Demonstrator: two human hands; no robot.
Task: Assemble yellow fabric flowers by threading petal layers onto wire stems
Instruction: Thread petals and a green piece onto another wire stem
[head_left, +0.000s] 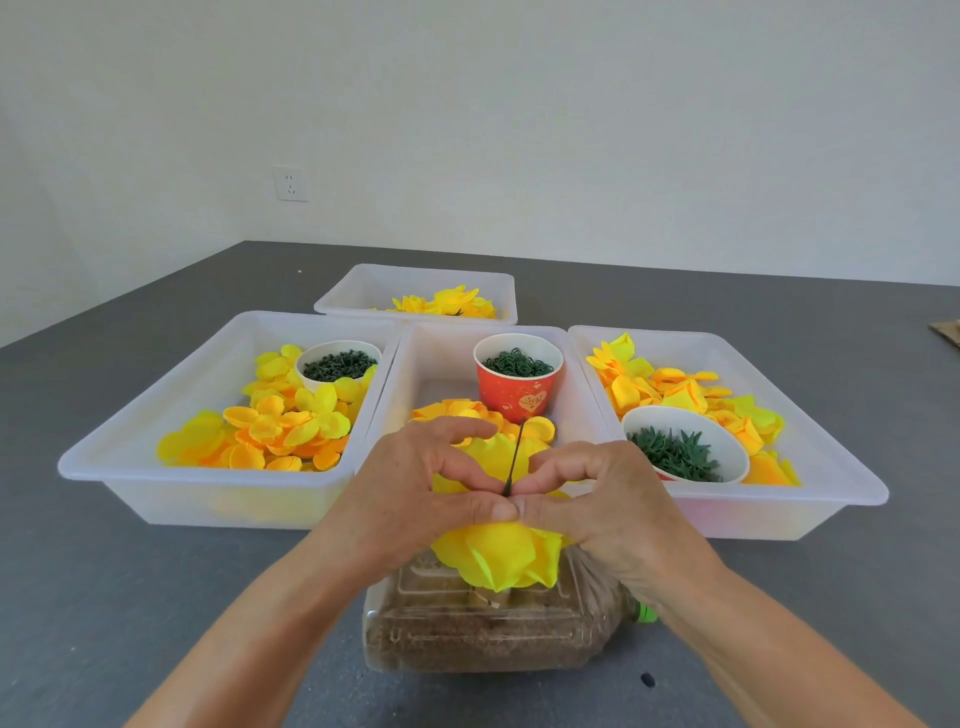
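A yellow fabric flower (498, 561) sits upside down over a clear sand-filled container (467, 634), with a thin dark green wire stem (515, 457) rising from its middle. My left hand (415, 499) and my right hand (597, 509) meet at the stem's base, thumbs and forefingers pinching the petal layer around the wire. Loose yellow and orange petals lie in the left tray (104, 457), the middle tray (395, 395) and the right tray (841, 467).
A red paper cup (519, 395) of green rings stands in the middle tray. White cups of green parts sit in the left tray (337, 364) and right tray (685, 447). A far tray (353, 291) holds finished yellow flowers. Everything rests on a grey table (156, 597).
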